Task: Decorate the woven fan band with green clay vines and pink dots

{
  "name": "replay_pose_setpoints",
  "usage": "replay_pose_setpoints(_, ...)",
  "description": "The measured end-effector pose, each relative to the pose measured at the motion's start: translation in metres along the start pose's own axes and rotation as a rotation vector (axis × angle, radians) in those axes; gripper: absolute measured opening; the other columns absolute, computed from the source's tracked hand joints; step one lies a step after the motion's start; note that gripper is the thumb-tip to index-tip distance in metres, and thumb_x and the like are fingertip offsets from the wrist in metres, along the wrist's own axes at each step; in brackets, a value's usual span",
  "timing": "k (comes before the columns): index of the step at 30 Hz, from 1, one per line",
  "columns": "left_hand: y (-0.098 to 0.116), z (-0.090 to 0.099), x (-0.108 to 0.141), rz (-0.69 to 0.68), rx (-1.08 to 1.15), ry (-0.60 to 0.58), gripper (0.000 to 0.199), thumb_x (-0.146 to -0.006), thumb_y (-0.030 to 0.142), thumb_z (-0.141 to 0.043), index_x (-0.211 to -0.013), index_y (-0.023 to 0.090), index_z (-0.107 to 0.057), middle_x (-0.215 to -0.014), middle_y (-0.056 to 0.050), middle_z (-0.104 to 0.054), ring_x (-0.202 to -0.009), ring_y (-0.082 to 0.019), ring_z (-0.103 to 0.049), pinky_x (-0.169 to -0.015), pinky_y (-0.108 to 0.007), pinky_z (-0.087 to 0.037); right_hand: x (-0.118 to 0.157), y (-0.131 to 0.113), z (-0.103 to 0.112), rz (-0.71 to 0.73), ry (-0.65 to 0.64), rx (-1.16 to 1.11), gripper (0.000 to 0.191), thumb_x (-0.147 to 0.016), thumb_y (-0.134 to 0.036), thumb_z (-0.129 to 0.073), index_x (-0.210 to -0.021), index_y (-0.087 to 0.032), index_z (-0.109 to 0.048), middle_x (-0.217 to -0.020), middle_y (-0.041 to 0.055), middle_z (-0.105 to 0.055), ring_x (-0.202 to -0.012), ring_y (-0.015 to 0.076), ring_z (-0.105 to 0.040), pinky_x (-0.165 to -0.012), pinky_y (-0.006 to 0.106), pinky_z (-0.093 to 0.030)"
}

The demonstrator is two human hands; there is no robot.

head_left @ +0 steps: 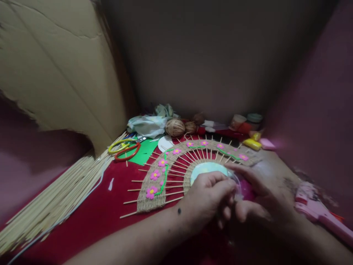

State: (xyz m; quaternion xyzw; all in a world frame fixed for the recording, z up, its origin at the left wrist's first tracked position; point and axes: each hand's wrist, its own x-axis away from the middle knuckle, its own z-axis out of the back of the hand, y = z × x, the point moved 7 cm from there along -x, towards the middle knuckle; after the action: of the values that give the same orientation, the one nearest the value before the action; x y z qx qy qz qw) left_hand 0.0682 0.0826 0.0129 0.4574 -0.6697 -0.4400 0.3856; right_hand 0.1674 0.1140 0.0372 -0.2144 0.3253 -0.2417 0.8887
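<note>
Between my hands is a small clear round plastic tub with something magenta in it, partly hidden by fingers. My right hand curves around its right side, thumb below and fingers above. My left hand has its fingers pinched together at the clear rim; whatever is between them is hidden. Behind both hands lies a woven twine fan shape on thin sticks, with a curved outer band bearing pink clay flowers and green vines. A pale blue half-round piece fills its centre, partly covered by my left hand.
Scissors with yellow and orange handles rest on green sheet at left. Long thin sticks lie beside a cardboard sheet. Twine balls, cloth and a yellow packet stand behind. A pink glue gun is at right.
</note>
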Motion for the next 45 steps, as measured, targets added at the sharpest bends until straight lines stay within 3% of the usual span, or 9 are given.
replay_pose_setpoints(3,-0.003,0.005,-0.001,0.058,-0.069,0.041,0.017,-0.076,0.026,-0.048,-0.062,0.018,-0.047,-0.043,0.005,-0.045,-0.030,-0.005,-0.038,-0.029,-0.015,-0.029,0.001,-0.010,0.003,0.099,0.052,0.139,0.064,-0.078,-0.051,-0.063,-0.133,-0.037,-0.035,-0.095,0.0030,-0.069,-0.078,0.0230,-0.068,-0.069,0.035,-0.056)
replay_pose_setpoints(7,0.004,0.013,-0.003,0.045,-0.231,0.080,0.008,-0.074,0.021,-0.045,-0.068,0.018,-0.050,-0.043,0.007,-0.043,-0.032,-0.006,-0.037,-0.032,-0.017,-0.028,-0.001,-0.011,0.004,0.115,0.060,0.167,0.070,-0.070,-0.049,-0.071,-0.131,-0.033,-0.042,-0.092,0.0030,-0.069,-0.075,0.0223,-0.067,-0.065,0.032,-0.055)
replay_pose_setpoints(12,0.040,0.020,0.003,-0.357,-0.884,0.240,0.014,-0.073,0.010,-0.047,-0.060,0.017,-0.046,-0.058,0.004,-0.046,-0.051,-0.008,-0.040,-0.046,-0.020,-0.032,-0.010,0.002,-0.002,-0.063,-0.117,-0.083,0.059,-0.079,-0.034,-0.065,-0.132,-0.028,-0.039,-0.116,0.0047,-0.062,-0.098,0.0215,-0.062,-0.080,0.031,-0.054)
replay_pose_setpoints(14,0.044,0.021,0.005,-0.435,-0.985,0.285,0.013,-0.075,0.010,-0.049,-0.065,0.017,-0.049,-0.059,0.004,-0.048,-0.052,-0.009,-0.041,-0.048,-0.021,-0.033,-0.012,0.004,-0.003,-0.112,-0.158,-0.165,0.054,-0.082,-0.029,-0.060,-0.132,-0.028,-0.039,-0.121,0.0049,-0.059,-0.104,0.0199,-0.060,-0.086,0.032,-0.052)
replay_pose_setpoints(23,0.041,0.020,0.005,-0.525,-0.799,0.234,0.008,-0.076,0.014,-0.066,-0.077,0.020,-0.070,-0.082,-0.002,-0.059,-0.079,-0.015,-0.055,-0.068,-0.029,-0.048,-0.013,0.002,-0.006,-0.113,-0.129,-0.192,0.058,-0.078,-0.017,-0.057,-0.132,-0.025,-0.039,-0.123,0.0063,-0.056,-0.103,0.0186,-0.058,-0.089,0.033,-0.049)
replay_pose_setpoints(28,0.031,0.024,0.002,-0.477,-0.664,0.247,0.012,-0.075,0.014,-0.068,-0.081,0.023,-0.073,-0.076,-0.001,-0.052,-0.073,-0.014,-0.051,-0.062,-0.027,-0.047,-0.014,-0.006,-0.007,-0.086,-0.145,-0.111,0.062,-0.073,-0.009,-0.051,-0.133,-0.023,-0.038,-0.119,0.0079,-0.056,-0.103,0.0200,-0.057,-0.089,0.034,-0.049)
replay_pose_setpoints(34,0.024,0.021,0.001,-0.567,-0.673,0.177,0.019,-0.078,0.015,-0.065,-0.092,0.026,-0.072,-0.078,-0.001,-0.052,-0.073,-0.014,-0.049,-0.065,-0.027,-0.044,-0.013,-0.005,-0.011,-0.092,-0.167,-0.140,0.071,-0.068,-0.003,-0.049,-0.135,-0.021,-0.033,-0.101,0.0054,-0.059,-0.081,0.0158,-0.059,-0.072,0.029,-0.053)
replay_pose_setpoints(41,0.027,0.013,0.002,-0.606,-0.779,0.145,0.013,-0.080,0.010,-0.060,-0.075,0.018,-0.069,-0.077,-0.001,-0.048,-0.075,-0.013,-0.047,-0.068,-0.027,-0.040,-0.012,-0.006,-0.017,-0.029,-0.194,-0.232,0.075,-0.070,-0.002,-0.050,-0.139,-0.023,-0.029,-0.127,0.0095,-0.051,-0.112,0.0211,-0.052,-0.093,0.036,-0.046)
replay_pose_setpoints(45,0.029,0.010,0.002,-0.548,-0.735,0.122,0.012,-0.079,0.010,-0.062,-0.069,0.017,-0.063,-0.078,0.000,-0.047,-0.076,-0.013,-0.046,-0.070,-0.027,-0.039,-0.012,-0.008,-0.017,-0.023,-0.205,-0.233,0.077,-0.071,-0.002,-0.050,-0.141,-0.022,-0.026,-0.131,0.0104,-0.049,-0.114,0.0209,-0.051,-0.095,0.035,-0.045)
